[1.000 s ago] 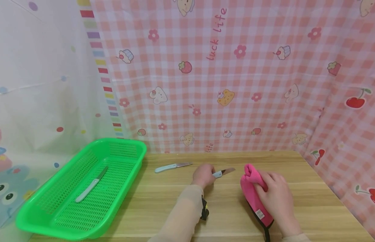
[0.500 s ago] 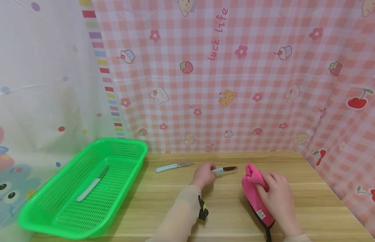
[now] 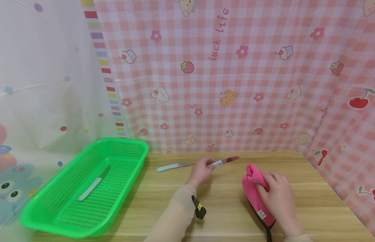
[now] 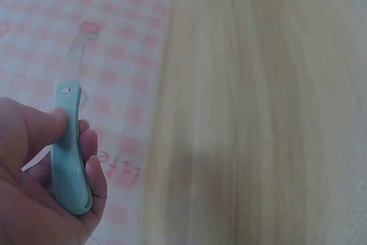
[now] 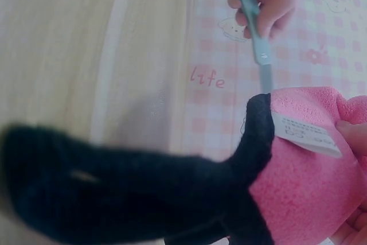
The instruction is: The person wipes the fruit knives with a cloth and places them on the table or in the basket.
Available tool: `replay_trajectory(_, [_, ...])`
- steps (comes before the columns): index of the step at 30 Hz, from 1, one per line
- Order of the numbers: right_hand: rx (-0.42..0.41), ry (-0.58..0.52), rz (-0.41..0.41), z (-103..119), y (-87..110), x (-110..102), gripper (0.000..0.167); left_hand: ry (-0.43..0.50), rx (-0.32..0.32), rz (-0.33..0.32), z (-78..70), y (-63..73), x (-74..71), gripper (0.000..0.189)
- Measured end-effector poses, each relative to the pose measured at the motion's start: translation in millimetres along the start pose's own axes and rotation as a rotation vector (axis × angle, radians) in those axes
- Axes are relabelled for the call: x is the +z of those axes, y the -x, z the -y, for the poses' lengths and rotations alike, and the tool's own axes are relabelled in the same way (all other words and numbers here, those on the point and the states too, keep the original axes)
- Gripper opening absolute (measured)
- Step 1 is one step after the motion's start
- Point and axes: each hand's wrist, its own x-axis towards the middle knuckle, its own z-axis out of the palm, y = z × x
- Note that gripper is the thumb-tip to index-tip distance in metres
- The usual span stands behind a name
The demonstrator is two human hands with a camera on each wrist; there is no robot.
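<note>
The pale blue-green handle of the held knife (image 3: 216, 164) is gripped in the left hand (image 3: 201, 171). The fingers of that hand are curled round the handle and the thumb is laid along its side, as is shown at close range in the left wrist view. The blade is pointed away from the hand, towards the right of the head view, and is tilted slightly upward there; a reddish cast is seen on it. It is kept apart from the cloth (image 3: 257, 200), though its end is hidden behind the cloth in the right wrist view.

The pink cloth is pinched by the right hand (image 3: 278, 195), with thumb and fingers clamped on its bunched upper part. It is edged in black, and a black loop (image 3: 268, 232) is hung from its near end. A white label (image 3: 261, 214) is fixed to its side.

A 2nd knife (image 3: 170, 167) is laid on the table (image 3: 226, 211), its handle to the left and its blade tip just beside the left hand. A 3rd knife (image 3: 91, 190) is laid on the floor of the green basket (image 3: 33, 220), its blade towards the far end. The basket is placed at the left of the table, well apart from the cloth. The far edge of the table is backed by a pink checked curtain (image 3: 211, 80).
</note>
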Motion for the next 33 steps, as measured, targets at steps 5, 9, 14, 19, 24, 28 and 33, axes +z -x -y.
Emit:
replay_trajectory(5, [-0.005,-0.003,-0.013,1,0.1,2,0.041,0.098,0.008,-0.031,-4.3,3.6,-9.2,0.009])
replay_trajectory(9, [-0.013,-0.001,-0.014,2,-0.3,3,0.041,0.154,0.041,-0.078,-8.6,8.1,-17.6,0.009])
replay_trajectory(14, [-0.046,-0.015,-0.031,4,0.3,5,0.042,0.234,0.089,-0.11,-12.6,14.6,-26.4,0.009])
replay_trajectory(19, [-0.088,-0.037,-0.055,10,-0.5,5,0.039,0.285,0.087,-0.096,-17.7,24.6,-35.9,0.008])
replay_trajectory(24, [-0.126,-0.071,-0.077,18,-3.0,5,0.04,0.317,0.083,-0.085,-22.5,36.5,-46.3,0.006])
replay_trajectory(28, [-0.151,-0.089,-0.097,26,-5.7,7,0.043,0.351,0.072,-0.088,-23.2,44.4,-53.0,0.006])
replay_trajectory(33, [-0.173,-0.126,-0.116,37,-10.8,13,0.045,0.389,0.05,-0.084,-21.9,53.0,-58.5,0.006])
